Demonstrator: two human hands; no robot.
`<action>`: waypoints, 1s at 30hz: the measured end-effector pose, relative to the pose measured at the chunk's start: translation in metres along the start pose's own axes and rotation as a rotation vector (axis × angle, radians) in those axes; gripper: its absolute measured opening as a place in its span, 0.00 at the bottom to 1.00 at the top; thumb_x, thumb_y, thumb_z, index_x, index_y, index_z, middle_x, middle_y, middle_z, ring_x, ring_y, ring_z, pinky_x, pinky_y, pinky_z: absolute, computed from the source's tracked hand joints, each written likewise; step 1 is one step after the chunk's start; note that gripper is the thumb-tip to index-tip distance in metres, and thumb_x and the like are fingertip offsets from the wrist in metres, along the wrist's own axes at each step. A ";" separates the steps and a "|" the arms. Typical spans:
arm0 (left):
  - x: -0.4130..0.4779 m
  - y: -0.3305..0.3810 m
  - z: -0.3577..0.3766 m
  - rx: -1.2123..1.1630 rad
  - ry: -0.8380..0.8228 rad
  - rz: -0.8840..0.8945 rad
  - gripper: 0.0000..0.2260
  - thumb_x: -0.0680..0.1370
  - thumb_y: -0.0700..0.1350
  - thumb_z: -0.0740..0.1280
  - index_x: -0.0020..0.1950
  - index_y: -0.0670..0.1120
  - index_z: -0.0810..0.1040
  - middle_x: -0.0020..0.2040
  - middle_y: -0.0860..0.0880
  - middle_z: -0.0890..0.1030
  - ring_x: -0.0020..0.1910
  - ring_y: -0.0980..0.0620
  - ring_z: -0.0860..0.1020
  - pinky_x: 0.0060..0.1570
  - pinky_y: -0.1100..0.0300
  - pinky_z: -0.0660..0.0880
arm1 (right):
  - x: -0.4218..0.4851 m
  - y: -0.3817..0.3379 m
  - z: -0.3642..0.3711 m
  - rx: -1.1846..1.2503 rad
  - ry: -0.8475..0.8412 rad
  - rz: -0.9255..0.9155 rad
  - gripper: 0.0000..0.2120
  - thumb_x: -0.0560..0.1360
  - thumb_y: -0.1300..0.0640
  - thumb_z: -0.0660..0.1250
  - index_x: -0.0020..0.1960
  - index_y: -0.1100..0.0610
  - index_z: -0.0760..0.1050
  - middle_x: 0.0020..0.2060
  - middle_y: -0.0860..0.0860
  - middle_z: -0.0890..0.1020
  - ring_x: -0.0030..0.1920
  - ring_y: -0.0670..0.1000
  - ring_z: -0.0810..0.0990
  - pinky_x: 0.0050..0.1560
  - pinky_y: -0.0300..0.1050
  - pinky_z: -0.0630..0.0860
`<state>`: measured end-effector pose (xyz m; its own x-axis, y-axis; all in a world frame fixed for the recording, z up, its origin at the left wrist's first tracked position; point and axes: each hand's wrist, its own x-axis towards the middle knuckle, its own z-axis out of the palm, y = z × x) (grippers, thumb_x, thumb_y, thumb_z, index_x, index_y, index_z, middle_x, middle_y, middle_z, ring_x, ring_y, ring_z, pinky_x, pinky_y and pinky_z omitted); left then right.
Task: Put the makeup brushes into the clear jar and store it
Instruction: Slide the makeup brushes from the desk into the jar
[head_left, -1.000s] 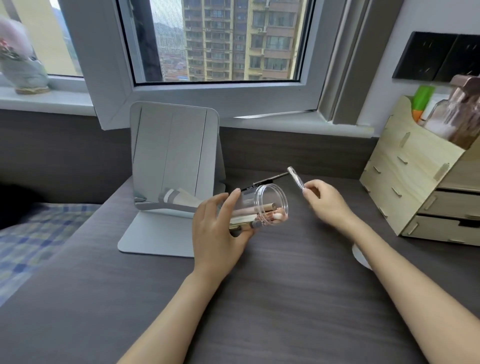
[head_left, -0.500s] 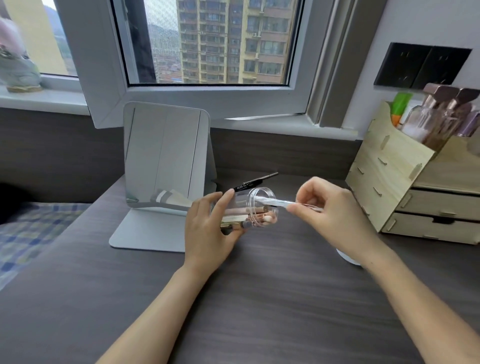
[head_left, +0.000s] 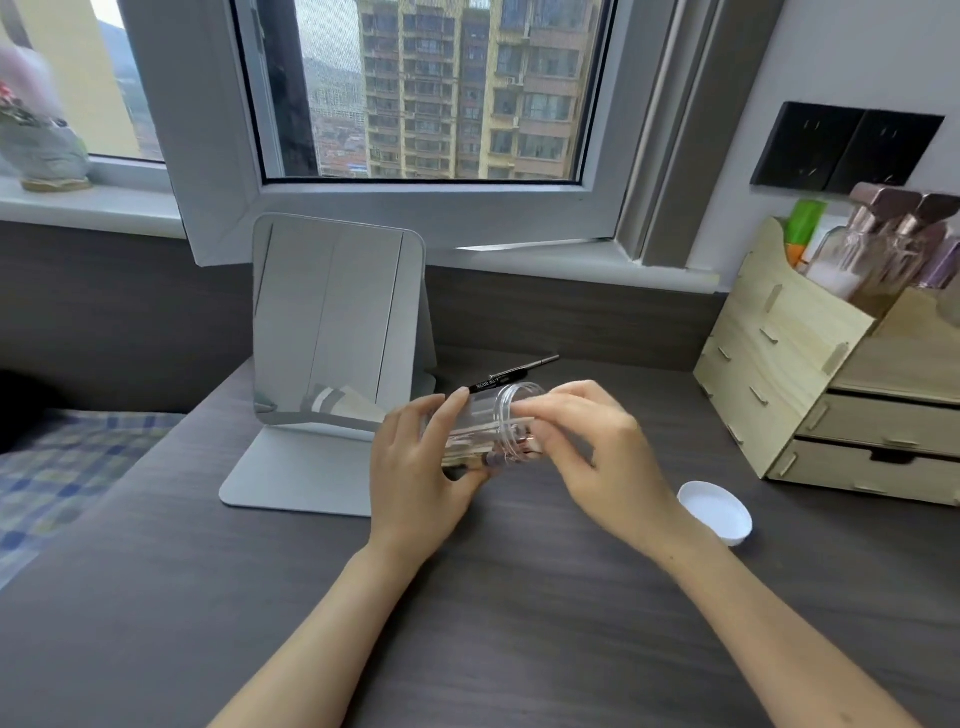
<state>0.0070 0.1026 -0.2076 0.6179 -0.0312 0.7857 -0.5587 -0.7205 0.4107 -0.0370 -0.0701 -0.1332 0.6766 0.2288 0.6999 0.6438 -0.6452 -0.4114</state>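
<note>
Pot (head_left: 44, 156): upper left of the frame, on the sill, blurred.

Bedding (head_left: 62, 467): checked, left edge, beside the desk.

Desk (head_left: 260, 623): dark wood grain, fills the lower frame.

Mirror (head_left: 332, 327): left of centre, upright on its flat base, leaning slightly back.

Left hand (head_left: 415, 467): centre frame, fingers and thumb wrapped around the jar, clamped on its body.

Jar (head_left: 483, 431): clear, centre frame, held on its side above the desk, mouth toward the right.

Brushes (head_left: 467, 447): several inside the jar, lying along its length; metal ends show at the mouth.

Black brush (head_left: 514, 375): on the desk just behind the jar, pointing to the upper right, apart from both hands.

Right hand (head_left: 597, 452): right of centre, at the jar mouth, fingertips pinched together on a pale, slender handle (head_left: 504, 425) that runs into the jar; the grip is partly hidden.

Lid (head_left: 716, 512): white, flat on the desk, lower right of the right hand, untouched.

Organiser (head_left: 810, 374): wooden, right edge, with drawers in front.

Bottles (head_left: 872, 244): in the organiser's top compartment, upper right.

Sockets (head_left: 847, 148): black, on the wall above the organiser.
</note>
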 end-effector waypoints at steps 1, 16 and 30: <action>0.000 -0.001 0.000 0.002 0.009 -0.011 0.32 0.64 0.54 0.75 0.65 0.50 0.70 0.56 0.44 0.78 0.54 0.45 0.74 0.55 0.55 0.69 | 0.002 0.002 -0.001 0.081 0.066 0.056 0.10 0.75 0.59 0.62 0.50 0.57 0.81 0.41 0.43 0.80 0.47 0.46 0.78 0.50 0.31 0.72; 0.005 0.000 0.001 -0.045 0.072 -0.116 0.32 0.63 0.52 0.75 0.65 0.48 0.70 0.55 0.44 0.79 0.55 0.50 0.71 0.57 0.70 0.60 | 0.076 0.115 0.087 -0.610 -0.622 0.270 0.20 0.80 0.59 0.55 0.71 0.60 0.63 0.71 0.57 0.68 0.72 0.57 0.63 0.70 0.51 0.63; 0.004 -0.002 0.000 -0.047 0.055 -0.084 0.35 0.61 0.47 0.79 0.65 0.49 0.70 0.56 0.44 0.78 0.56 0.50 0.71 0.56 0.67 0.63 | 0.030 0.122 0.044 -0.460 -0.332 0.262 0.11 0.77 0.60 0.59 0.58 0.59 0.75 0.56 0.57 0.77 0.59 0.59 0.72 0.56 0.53 0.72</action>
<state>0.0101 0.1038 -0.2052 0.6332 0.0673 0.7711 -0.5323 -0.6854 0.4969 0.0773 -0.1099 -0.1885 0.9139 0.1870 0.3602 0.2715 -0.9414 -0.2000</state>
